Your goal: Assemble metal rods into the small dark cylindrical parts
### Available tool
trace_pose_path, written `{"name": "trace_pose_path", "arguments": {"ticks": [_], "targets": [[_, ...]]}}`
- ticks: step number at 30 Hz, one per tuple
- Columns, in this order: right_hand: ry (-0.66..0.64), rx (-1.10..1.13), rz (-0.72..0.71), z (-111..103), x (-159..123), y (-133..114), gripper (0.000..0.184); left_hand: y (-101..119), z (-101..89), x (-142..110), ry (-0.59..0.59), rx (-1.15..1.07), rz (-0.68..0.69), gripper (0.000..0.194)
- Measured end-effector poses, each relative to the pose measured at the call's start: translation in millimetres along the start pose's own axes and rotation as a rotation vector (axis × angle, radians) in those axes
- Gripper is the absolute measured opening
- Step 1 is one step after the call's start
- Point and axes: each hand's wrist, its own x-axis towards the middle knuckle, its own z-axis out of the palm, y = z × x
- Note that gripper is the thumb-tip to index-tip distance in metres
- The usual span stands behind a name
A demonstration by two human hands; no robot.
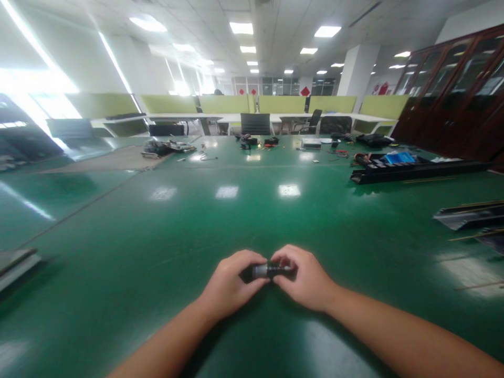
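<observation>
Both hands on one little dark tube, lower middle of the frame
So the tube (260,271) is lying sideways just above or on the green table (252,220), can't tell which. Left hand (232,283) has its fingers pinched round the grey-banded end, right hand (309,278) has its fingers curled round the other end, fingertips nearly meeting. Long black channel (417,170) with a blue thing (399,158) in it sits upper right.
</observation>
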Motion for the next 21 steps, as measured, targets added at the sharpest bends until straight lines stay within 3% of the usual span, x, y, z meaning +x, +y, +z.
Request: {"name": "trace_pose_path", "arguments": {"ticks": [21], "targets": [[-0.047,-0.010,-0.034,-1.5,2.7,1.9,0.015,1.6,1.8,0.0,-0.018,0.020,-0.005,0.020]]}}
